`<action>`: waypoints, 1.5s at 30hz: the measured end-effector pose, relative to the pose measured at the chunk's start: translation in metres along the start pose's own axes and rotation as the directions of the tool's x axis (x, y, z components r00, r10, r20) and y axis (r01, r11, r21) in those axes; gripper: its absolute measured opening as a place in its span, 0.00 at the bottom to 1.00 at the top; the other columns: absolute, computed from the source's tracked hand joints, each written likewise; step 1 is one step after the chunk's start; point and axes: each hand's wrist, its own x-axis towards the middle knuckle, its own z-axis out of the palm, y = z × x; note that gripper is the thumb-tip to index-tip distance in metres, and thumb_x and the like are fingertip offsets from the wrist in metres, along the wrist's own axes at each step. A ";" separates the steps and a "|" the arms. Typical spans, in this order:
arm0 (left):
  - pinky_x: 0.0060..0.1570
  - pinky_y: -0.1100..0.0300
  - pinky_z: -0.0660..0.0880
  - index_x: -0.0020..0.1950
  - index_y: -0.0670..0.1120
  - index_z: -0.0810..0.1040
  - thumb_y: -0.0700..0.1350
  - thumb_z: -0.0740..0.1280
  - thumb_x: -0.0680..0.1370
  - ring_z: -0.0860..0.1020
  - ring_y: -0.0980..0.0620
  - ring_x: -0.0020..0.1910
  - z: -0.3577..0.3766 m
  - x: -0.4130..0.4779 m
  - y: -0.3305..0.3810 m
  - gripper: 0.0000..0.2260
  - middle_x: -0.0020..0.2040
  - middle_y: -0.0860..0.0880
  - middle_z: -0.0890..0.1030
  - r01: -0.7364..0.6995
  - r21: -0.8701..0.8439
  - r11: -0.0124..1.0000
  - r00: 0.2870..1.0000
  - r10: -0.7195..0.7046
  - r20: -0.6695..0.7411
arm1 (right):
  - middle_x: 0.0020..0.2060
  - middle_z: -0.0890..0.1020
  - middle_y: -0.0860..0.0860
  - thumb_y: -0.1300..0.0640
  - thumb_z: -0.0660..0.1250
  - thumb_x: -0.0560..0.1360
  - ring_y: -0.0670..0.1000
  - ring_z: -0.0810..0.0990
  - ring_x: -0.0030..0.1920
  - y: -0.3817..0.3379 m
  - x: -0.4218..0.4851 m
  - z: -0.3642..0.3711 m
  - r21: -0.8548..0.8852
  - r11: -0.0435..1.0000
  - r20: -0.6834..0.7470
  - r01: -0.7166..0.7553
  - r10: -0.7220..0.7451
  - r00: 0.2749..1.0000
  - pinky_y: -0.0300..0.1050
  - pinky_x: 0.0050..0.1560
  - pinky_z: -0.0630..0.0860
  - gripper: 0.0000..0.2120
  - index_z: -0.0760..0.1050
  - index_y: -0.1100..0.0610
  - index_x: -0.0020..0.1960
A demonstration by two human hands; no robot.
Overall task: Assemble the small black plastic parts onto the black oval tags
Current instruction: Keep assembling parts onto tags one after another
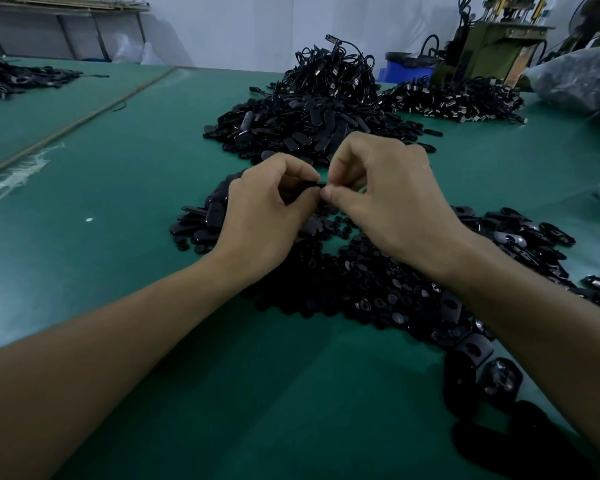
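Oval tags (219, 216) and small parts (354, 282) are black, shiny plastic, so they look light, stiff and a little slippery; they are best pinched by the edges with the fingertips, leaving the middle free for the part to seat. One dark piece (314, 184) sits between the two hands, pinched at the fingertips: the left hand (267, 209) is curled closed around its end, and the right hand (388, 195) is closed too, thumb and forefinger pressing at the other end. Whether that piece is a tag, a part, or both already joined, I cannot tell. More tags lie heaped just beyond and beside the left hand, the small parts are spread under both wrists on the green worktop (118, 209), and a bigger pile of tags (302, 133) rises beyond the hands. The fit probably needs a firm, square push.
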 end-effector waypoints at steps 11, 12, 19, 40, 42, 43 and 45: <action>0.42 0.60 0.81 0.49 0.52 0.81 0.39 0.75 0.76 0.85 0.52 0.37 -0.001 0.005 -0.008 0.08 0.40 0.51 0.86 0.132 -0.287 0.949 0.991 -0.116 0.072 | 0.42 0.85 0.49 0.60 0.74 0.75 0.44 0.85 0.44 0.024 0.007 -0.002 0.307 0.943 0.133 -0.127 0.090 0.987 0.44 0.52 0.82 0.07 0.82 0.54 0.51; 0.42 0.60 0.81 0.50 0.51 0.82 0.39 0.75 0.76 0.85 0.51 0.37 -0.001 0.005 -0.009 0.08 0.40 0.50 0.86 0.145 -0.299 0.943 0.989 -0.129 0.072 | 0.42 0.85 0.49 0.60 0.74 0.74 0.45 0.85 0.44 0.025 0.006 -0.001 0.322 0.938 0.132 -0.131 0.093 0.987 0.44 0.52 0.82 0.06 0.82 0.54 0.51; 0.41 0.63 0.80 0.48 0.50 0.83 0.38 0.76 0.74 0.84 0.53 0.35 0.000 0.006 -0.011 0.08 0.38 0.50 0.86 0.194 -0.330 0.924 0.980 -0.170 0.100 | 0.42 0.85 0.49 0.62 0.74 0.75 0.46 0.85 0.44 0.029 0.007 0.001 0.346 0.928 0.163 -0.138 0.085 0.983 0.43 0.52 0.82 0.06 0.82 0.54 0.50; 0.38 0.64 0.80 0.45 0.52 0.83 0.36 0.77 0.73 0.85 0.54 0.34 -0.007 0.007 -0.007 0.11 0.38 0.50 0.86 0.038 -0.193 0.981 0.998 -0.026 0.064 | 0.42 0.83 0.49 0.58 0.66 0.80 0.47 0.81 0.42 0.017 0.007 0.004 0.185 0.972 0.234 -0.142 0.096 0.968 0.46 0.44 0.79 0.05 0.78 0.49 0.48; 0.39 0.59 0.82 0.45 0.52 0.84 0.37 0.77 0.73 0.85 0.52 0.35 -0.007 0.006 -0.008 0.10 0.37 0.49 0.86 0.037 -0.164 0.986 0.998 -0.028 0.055 | 0.41 0.83 0.47 0.58 0.66 0.80 0.44 0.81 0.41 0.021 0.008 0.002 0.193 0.970 0.220 -0.150 0.106 0.970 0.42 0.44 0.78 0.05 0.80 0.50 0.50; 0.41 0.56 0.83 0.45 0.52 0.84 0.37 0.77 0.73 0.85 0.51 0.36 -0.007 0.005 -0.008 0.10 0.37 0.49 0.86 0.040 -0.142 0.989 0.999 -0.035 0.039 | 0.41 0.83 0.47 0.58 0.65 0.81 0.43 0.81 0.42 0.023 0.009 0.002 0.178 0.972 0.199 -0.151 0.115 0.973 0.42 0.45 0.79 0.06 0.81 0.50 0.52; 0.43 0.57 0.83 0.44 0.54 0.83 0.39 0.77 0.74 0.84 0.54 0.37 -0.008 0.005 -0.009 0.10 0.38 0.53 0.85 0.035 -0.068 0.997 0.999 -0.037 -0.027 | 0.45 0.83 0.45 0.56 0.62 0.83 0.39 0.81 0.46 0.033 0.011 0.000 0.057 0.987 0.144 -0.147 0.138 0.980 0.36 0.49 0.78 0.10 0.80 0.51 0.60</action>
